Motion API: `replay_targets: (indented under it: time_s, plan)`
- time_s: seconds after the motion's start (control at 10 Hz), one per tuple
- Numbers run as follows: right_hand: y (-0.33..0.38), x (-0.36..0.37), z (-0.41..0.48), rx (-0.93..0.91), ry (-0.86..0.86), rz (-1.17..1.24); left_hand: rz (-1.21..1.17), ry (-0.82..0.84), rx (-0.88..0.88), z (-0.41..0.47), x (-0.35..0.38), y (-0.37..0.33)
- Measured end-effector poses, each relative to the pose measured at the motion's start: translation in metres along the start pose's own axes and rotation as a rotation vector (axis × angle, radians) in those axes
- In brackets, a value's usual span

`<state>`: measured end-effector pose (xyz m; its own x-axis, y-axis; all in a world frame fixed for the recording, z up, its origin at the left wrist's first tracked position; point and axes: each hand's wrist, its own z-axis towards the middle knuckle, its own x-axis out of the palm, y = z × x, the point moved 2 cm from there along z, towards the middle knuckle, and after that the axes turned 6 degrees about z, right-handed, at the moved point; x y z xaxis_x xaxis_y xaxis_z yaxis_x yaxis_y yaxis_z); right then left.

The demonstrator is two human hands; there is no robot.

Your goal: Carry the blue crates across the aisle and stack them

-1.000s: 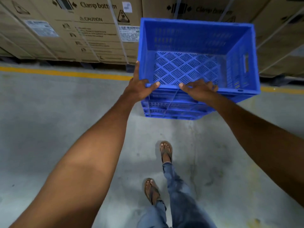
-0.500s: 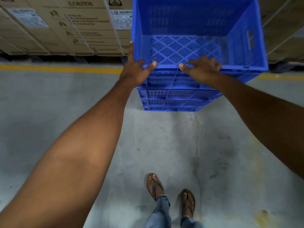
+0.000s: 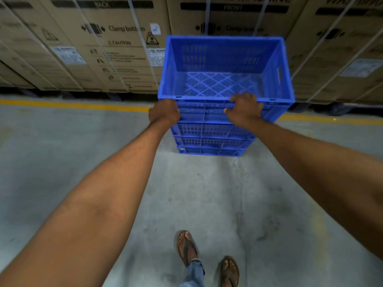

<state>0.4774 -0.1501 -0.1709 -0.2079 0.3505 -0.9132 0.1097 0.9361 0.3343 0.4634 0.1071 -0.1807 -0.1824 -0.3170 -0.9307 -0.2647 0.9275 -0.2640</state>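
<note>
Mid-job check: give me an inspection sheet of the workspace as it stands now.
Surface: bare concrete floor, stained, with a yellow line along the boxes.
Job's things: top crate empty, sitting on a stack of blue crates on the floor.
Clutter: nothing seen.
Hands: left hand grips the top crate's near left corner; right hand grips its near rim.
Cables: nothing seen; only straps on the boxes.
Surroundings: strapped cardboard boxes behind; sandalled feet below.
</note>
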Motion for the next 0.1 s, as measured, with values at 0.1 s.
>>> replay_targets:
  time_s: [0.1]
  plan:
    - [-0.0184,-0.0373,-0.0336,-0.032,-0.083,0.128,-0.128,-0.085,-0.12,-0.0419,-0.0344,-0.0022]
